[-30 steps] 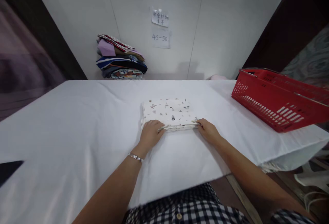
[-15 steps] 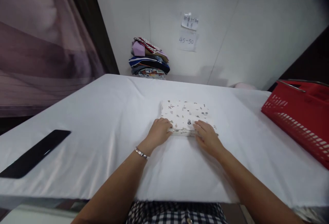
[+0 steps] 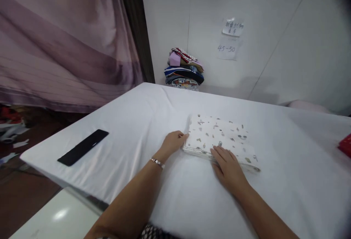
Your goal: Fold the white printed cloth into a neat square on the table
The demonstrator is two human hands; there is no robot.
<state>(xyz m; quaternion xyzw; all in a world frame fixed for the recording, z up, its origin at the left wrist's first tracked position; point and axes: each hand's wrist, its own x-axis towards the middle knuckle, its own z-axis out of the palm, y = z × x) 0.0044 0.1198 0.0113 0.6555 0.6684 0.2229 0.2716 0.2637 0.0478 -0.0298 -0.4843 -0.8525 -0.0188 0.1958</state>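
A white cloth (image 3: 208, 131) with small printed motifs lies folded into a flat, layered rectangle on the white-covered table. My left hand (image 3: 174, 142), with a silver bracelet at the wrist, has its fingers bent together at the cloth's left edge; the fingertips are partly hidden. Flat across the front edge of the cloth rests my right hand (image 3: 227, 165), fingers stretched out and the thumb apart below the edge.
A black flat slab (image 3: 83, 147) lies on the table (image 3: 131, 122) at left. Behind the far edge stands a stack of folded clothes (image 3: 184, 70) by the wall. Part of a red basket (image 3: 346, 145) shows at right. A pink curtain (image 3: 68, 41) hangs at left.
The view has swung to the right, so most of the red basket has gone out of sight. My left hand has shifted from the cloth's front left corner to its left edge.
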